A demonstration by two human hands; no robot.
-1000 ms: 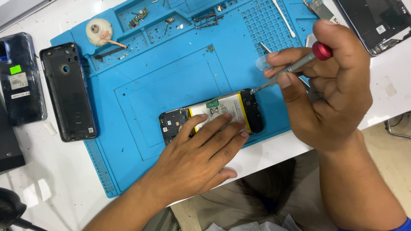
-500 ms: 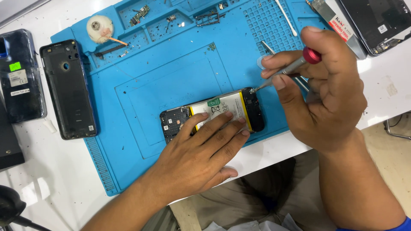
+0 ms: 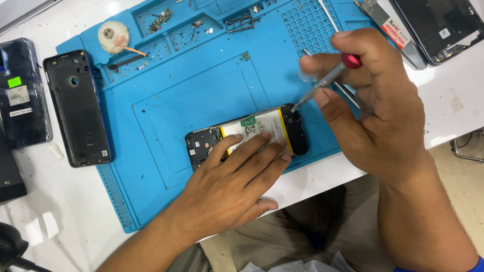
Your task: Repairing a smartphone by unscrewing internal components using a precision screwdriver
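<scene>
1. Hands: two, left (image 3: 229, 189) and right (image 3: 373, 116).
2. Opened phone (image 3: 247, 136): one.
3. Screwdriver (image 3: 322, 83): one.
4. Blue work mat (image 3: 166, 100): one.
5. Loose phone back covers: two, one black (image 3: 75, 108), one dark blue (image 3: 20, 98).
6. Round tape roll (image 3: 113, 36): one.
7. Phone screen panel (image 3: 438, 25): one.

A blue silicone work mat (image 3: 166, 100) covers the white table (image 3: 65, 211). Its upper trays hold small loose parts (image 3: 164, 15) and a round cream-coloured roll (image 3: 113, 36). A black rear phone cover (image 3: 75, 108) lies at the mat's left edge, partly on the table. A dark phone (image 3: 20, 93) rests further left. A black display panel (image 3: 438, 25) sits at upper right.
</scene>
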